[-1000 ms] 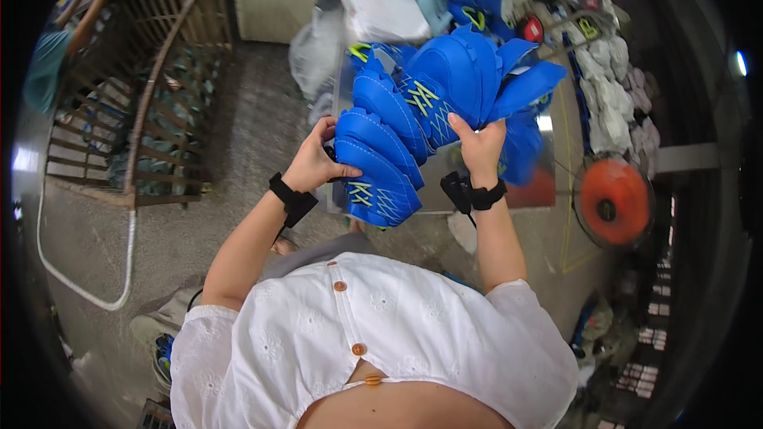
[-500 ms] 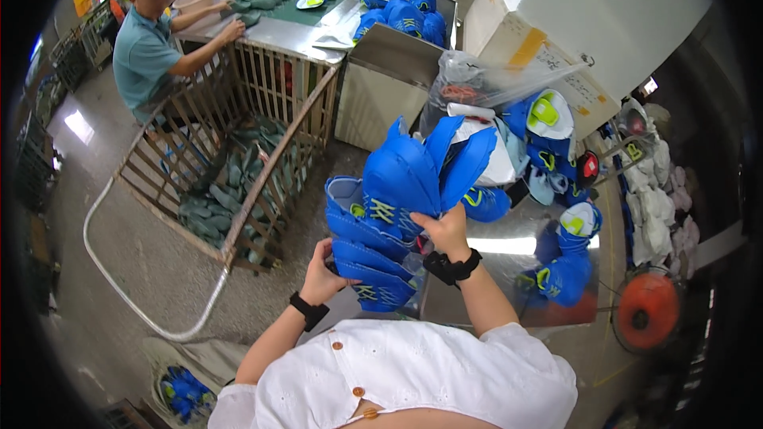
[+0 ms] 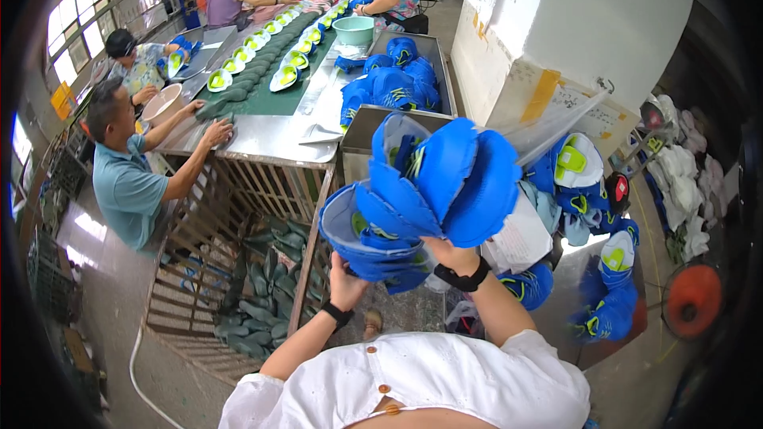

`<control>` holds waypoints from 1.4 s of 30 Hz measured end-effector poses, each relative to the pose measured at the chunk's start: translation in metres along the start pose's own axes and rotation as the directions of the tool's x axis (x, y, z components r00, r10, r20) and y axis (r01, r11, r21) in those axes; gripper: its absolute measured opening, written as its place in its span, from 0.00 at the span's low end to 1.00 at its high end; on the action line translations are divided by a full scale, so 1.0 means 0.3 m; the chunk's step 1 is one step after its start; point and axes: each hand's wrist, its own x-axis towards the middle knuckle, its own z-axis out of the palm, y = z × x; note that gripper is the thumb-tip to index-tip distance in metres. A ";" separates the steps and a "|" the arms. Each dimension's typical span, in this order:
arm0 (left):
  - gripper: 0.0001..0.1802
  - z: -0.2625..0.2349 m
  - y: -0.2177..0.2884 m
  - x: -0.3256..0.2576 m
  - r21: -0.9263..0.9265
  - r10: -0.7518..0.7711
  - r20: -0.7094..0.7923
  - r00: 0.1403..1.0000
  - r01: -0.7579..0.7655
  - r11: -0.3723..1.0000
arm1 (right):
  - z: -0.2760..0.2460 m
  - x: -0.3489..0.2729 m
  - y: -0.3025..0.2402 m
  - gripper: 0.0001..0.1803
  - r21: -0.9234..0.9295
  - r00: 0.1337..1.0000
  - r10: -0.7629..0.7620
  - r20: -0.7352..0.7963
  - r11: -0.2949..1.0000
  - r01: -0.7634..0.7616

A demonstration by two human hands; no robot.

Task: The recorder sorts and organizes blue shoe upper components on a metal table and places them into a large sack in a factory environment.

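A bundle of blue shoe uppers with pale linings and yellow-green details is held up before me. My left hand is closed round the lower left of the bundle. Its right side is gripped by my right hand, whose fingers are partly hidden behind the uppers. Just beyond the bundle stands a metal bin holding more blue shoe uppers.
At left, a slatted cart holds dark green shoe lasts. Behind it, a green conveyor carries rows of lasts and uppers. Co-workers line the conveyor. More uppers lie on a table at right, near an orange-red fan.
I have moved forward toward the metal bin and the conveyor, and my view has lifted. The bundle has come along in both hands, its uppers fanned out more. The co-worker's hands stay on the lasts.
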 end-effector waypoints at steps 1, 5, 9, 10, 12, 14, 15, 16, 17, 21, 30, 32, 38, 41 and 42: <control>0.32 0.032 0.010 0.078 -0.055 0.016 -0.016 1.000 -0.017 0.998 | -0.003 0.034 0.029 0.17 -0.007 1.000 -0.023 0.006 1.000 0.023; 0.33 0.082 -0.031 0.335 -0.074 -0.053 0.070 0.996 0.058 0.996 | -0.012 0.214 0.119 0.17 -0.119 1.000 0.006 0.021 0.993 -0.003; 0.38 0.214 -0.063 0.722 -0.095 0.131 0.225 0.965 -0.112 0.989 | -0.030 0.586 0.216 0.18 -0.406 0.990 -0.141 -0.011 0.905 0.124; 0.41 0.269 -0.027 0.828 -0.162 0.138 0.239 0.961 -0.101 0.982 | -0.045 0.688 0.282 0.20 -0.461 0.992 -0.124 -0.020 0.882 0.101; 0.45 0.318 -0.082 1.077 -0.123 0.269 0.261 0.927 -0.245 0.962 | -0.003 0.927 0.381 0.22 -0.448 0.967 -0.238 -0.094 0.877 0.173; 0.45 0.348 -0.074 1.296 -0.047 0.299 0.250 0.921 -0.297 0.954 | 0.023 1.138 0.502 0.21 -0.557 0.962 -0.271 -0.007 0.801 0.222; 0.45 0.365 -0.079 1.386 -0.025 0.269 0.240 0.933 -0.271 0.962 | 0.046 1.224 0.536 0.19 -0.574 0.964 -0.267 -0.009 0.791 0.214; 0.45 0.402 -0.073 1.460 -0.060 0.284 0.237 0.929 -0.278 0.959 | 0.026 1.301 0.609 0.20 -0.570 0.970 -0.244 0.020 0.794 0.211; 0.44 0.433 -0.066 1.532 -0.081 0.222 0.304 0.926 -0.208 0.975 | 0.005 1.373 0.689 0.20 -0.564 0.974 -0.221 0.048 0.799 0.209; 0.45 0.488 -0.135 1.772 0.144 0.127 0.306 0.944 -0.178 0.973 | 0.052 1.605 0.946 0.21 -0.557 0.995 -0.002 0.103 0.828 0.060; 0.46 0.530 -0.365 2.011 0.488 -0.183 0.412 0.893 -0.047 0.872 | 0.237 1.629 1.610 0.25 -0.647 0.892 0.417 0.174 0.732 -0.216; 0.47 0.596 -0.411 2.077 0.521 -0.256 0.421 0.870 -0.001 0.854 | 0.173 1.596 1.714 0.25 -0.674 0.777 0.558 0.293 0.697 -0.247; 0.48 0.594 -0.552 2.255 0.740 -0.390 0.240 0.889 0.093 0.666 | 0.189 1.530 1.462 0.20 -0.626 0.861 0.222 0.458 0.768 0.135; 0.47 0.692 -0.561 2.270 0.851 -0.393 0.217 0.893 0.024 0.524 | 0.106 1.449 1.164 0.18 -0.479 0.897 0.154 0.413 0.875 0.070; 0.47 0.708 -0.579 2.278 0.884 -0.394 0.187 0.900 0.020 0.466 | 0.083 1.397 1.051 0.17 -0.405 0.888 0.108 0.447 0.910 0.093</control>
